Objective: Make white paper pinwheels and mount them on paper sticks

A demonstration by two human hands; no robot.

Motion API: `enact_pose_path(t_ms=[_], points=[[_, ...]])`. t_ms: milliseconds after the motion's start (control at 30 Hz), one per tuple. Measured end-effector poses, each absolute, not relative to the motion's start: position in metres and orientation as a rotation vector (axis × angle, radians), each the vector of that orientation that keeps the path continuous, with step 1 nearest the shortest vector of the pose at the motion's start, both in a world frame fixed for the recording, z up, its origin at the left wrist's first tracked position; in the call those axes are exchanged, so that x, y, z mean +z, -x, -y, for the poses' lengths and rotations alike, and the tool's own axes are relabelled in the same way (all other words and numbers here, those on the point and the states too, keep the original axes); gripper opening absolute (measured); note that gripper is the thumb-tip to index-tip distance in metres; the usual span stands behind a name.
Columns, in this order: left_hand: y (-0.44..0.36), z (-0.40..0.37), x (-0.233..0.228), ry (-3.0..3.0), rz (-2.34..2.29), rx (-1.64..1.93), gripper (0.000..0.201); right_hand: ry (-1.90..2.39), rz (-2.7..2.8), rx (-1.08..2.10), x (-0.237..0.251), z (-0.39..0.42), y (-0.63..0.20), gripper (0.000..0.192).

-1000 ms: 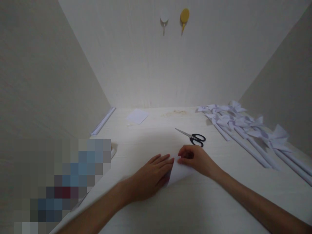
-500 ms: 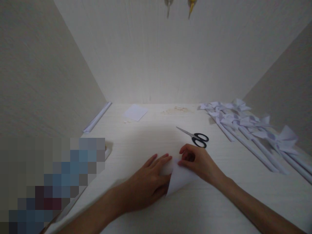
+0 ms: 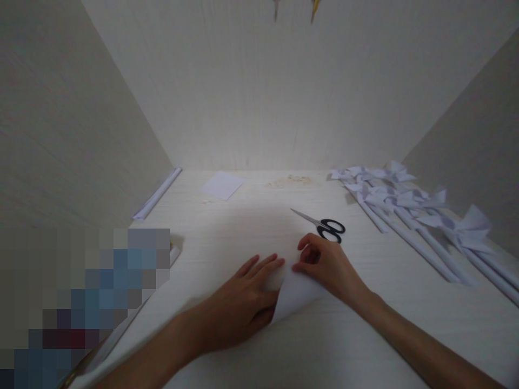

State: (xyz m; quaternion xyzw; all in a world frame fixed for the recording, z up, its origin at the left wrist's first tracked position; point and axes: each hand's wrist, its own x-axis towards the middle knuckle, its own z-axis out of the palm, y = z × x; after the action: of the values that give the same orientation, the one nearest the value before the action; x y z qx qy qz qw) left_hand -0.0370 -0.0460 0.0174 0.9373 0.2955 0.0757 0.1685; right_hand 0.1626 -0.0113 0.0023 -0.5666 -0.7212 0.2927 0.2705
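Left hand [image 3: 243, 302] lies flat, fingers spread and pressed down on the white paper sheet [image 3: 295, 294], pinning its near-left part to the table [image 3: 251, 227]. Right hand [image 3: 328, 265] sits just beside it, fingertips pinched together on the sheet's upper point, where a fold seems to be forming. The sheet itself lies between the two hands, its lower corner curling up a little.

What could go wrong? The paper looks thin and smooth, and the table slick and pale, so if the flat hand eases off, the sheet may slide and the crease run crooked. A hard pinch could also wrinkle that tip.

Just beyond the sheet lie scissors [image 3: 324, 226], steel blades closed, black loop handles nearest the right hand. Farther from the sheet, to the right, a row of paper pinwheels [image 3: 405, 205] on long rolled white sticks, crisp pointed vanes. Beyond the sheet to the left, a small flat paper square [image 3: 222, 185], and a rolled paper tube [image 3: 158, 193] against the wall.
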Motion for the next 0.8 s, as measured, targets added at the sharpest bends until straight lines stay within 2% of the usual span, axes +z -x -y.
enact_pose_path(t_ms=[233, 467, 800], points=[[0.0374, 0.0450, 0.0157, -2.717, -0.828, 0.153, 0.029, 1.491, 1.906, 0.832, 0.0032, 0.0094, -0.1618, 0.025], [0.0370, 0.0437, 0.0163, -2.752, -0.784, 0.132, 0.036, 1.473, 1.912, 0.844, 0.0033, 0.0090, -0.1627, 0.023], [0.0372, 0.0443, 0.0177, -2.702, -0.799, 0.169, 0.030, 1.469, 1.915, 0.842, 0.0021, 0.0084, -0.1630, 0.023]])
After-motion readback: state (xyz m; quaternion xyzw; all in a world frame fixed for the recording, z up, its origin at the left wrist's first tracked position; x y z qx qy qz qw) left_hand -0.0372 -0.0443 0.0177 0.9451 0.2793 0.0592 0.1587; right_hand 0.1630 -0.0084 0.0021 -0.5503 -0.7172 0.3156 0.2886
